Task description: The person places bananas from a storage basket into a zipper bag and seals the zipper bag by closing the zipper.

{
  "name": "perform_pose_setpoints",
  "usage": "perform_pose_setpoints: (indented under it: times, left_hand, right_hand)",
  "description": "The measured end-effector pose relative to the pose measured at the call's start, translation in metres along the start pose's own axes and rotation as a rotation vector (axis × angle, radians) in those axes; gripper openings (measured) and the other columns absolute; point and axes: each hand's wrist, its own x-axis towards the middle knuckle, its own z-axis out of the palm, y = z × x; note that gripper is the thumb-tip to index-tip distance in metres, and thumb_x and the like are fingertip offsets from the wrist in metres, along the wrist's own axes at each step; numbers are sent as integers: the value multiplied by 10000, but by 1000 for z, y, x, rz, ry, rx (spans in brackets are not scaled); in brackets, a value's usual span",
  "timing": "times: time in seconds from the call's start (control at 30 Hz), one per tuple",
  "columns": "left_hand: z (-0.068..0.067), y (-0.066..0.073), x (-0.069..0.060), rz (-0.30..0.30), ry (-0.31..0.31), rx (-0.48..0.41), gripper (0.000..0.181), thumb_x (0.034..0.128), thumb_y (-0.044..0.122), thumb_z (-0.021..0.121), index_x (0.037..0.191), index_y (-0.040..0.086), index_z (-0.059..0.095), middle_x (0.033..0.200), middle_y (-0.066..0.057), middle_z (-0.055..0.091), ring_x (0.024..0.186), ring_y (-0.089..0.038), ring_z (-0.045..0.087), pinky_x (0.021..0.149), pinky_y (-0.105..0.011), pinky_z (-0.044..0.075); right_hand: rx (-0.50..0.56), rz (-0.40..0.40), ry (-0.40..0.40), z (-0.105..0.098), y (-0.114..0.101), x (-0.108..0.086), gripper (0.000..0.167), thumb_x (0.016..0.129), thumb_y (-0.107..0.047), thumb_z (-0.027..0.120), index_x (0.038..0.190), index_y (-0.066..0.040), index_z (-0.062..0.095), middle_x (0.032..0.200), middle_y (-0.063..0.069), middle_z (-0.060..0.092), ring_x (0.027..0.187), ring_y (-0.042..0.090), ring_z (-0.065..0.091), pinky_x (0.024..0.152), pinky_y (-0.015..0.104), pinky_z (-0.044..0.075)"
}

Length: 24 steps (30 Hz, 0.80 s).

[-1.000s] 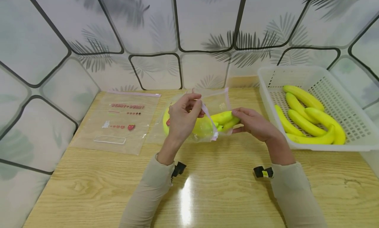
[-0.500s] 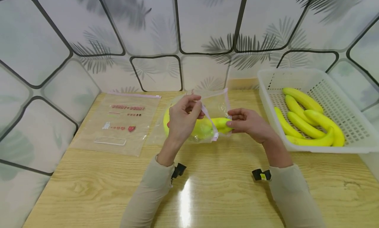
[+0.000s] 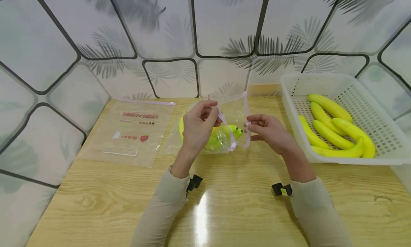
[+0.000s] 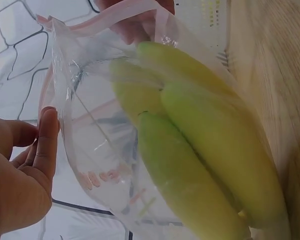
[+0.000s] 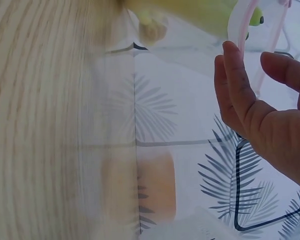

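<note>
A clear zip bag (image 3: 237, 109) with a pink zip edge lies on its side, its mouth towards the right. Several yellow-green bananas (image 3: 215, 142) are inside, their dark-tipped stems near the mouth; the left wrist view shows the bananas (image 4: 210, 150) side by side through the film. My left hand (image 3: 199, 127) pinches the near zip edge between thumb and fingers. At the far pink edge, my right hand (image 3: 271, 131) has its fingertips touching the strip. In the right wrist view, that hand (image 5: 265, 105) has thumb and fingers apart, with no banana between them.
A white perforated basket (image 3: 398, 133) with several bananas (image 3: 329, 106) stands at the right. Another clear bag (image 3: 96, 140), printed with red figures, lies flat at the left on the wooden table (image 3: 250, 211). A patterned backdrop (image 3: 173, 77) rises behind.
My right hand has let go of the bananas, whose stem ends have moved left into the bag, and its fingertips are now at the pink edge. My left hand has kept its hold.
</note>
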Motion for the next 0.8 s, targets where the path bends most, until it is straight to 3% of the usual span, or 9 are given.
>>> perform_pose_setpoints:
  times: [0.2, 0.37, 0.47, 0.6, 0.8]
  left_hand:
    - [-10, 7, 7, 45, -5, 43, 177, 963, -20, 579, 1100, -109, 645, 799, -199, 689, 655, -187, 678, 610, -299, 608]
    - [-25, 19, 28, 139, 15, 166, 160, 951, -26, 561, 1055, -83, 668, 730, -169, 679, 595, -240, 663, 567, -268, 586]
    - [-36, 27, 42, 155, 23, 259, 166, 950, -17, 544, 1027, -68, 682, 700, -148, 667, 558, -212, 643, 546, -232, 562]
    - [-52, 39, 60, 150, 32, 427, 180, 954, 15, 531, 1012, -41, 692, 703, -131, 668, 526, -157, 603, 508, -174, 493]
    - [-69, 56, 85, 223, 12, 809, 199, 925, 7, 506, 971, -51, 691, 672, -146, 618, 529, -219, 449, 517, -270, 338]
  right_hand:
    - [46, -38, -7, 9, -17, 1, 458, 1024, -116, 533, 1399, 118, 408, 1338, 267, 492, 1022, 101, 644, 833, 294, 590]
    - [54, -79, 6, 12, -40, 3, 433, 1025, -105, 513, 1380, 133, 439, 1274, 216, 549, 991, 105, 659, 814, 282, 593]
    - [52, -92, 3, 13, -56, 6, 430, 1020, -90, 511, 1375, 144, 449, 1227, 184, 577, 951, 115, 667, 804, 276, 594]
    - [25, -104, -4, 14, -77, 11, 429, 1013, -83, 517, 1377, 135, 456, 1216, 171, 577, 948, 137, 663, 812, 282, 594]
    - [-3, -106, 26, 17, -103, 16, 392, 995, -62, 525, 1346, 109, 494, 1168, 117, 593, 895, 128, 665, 840, 315, 592]
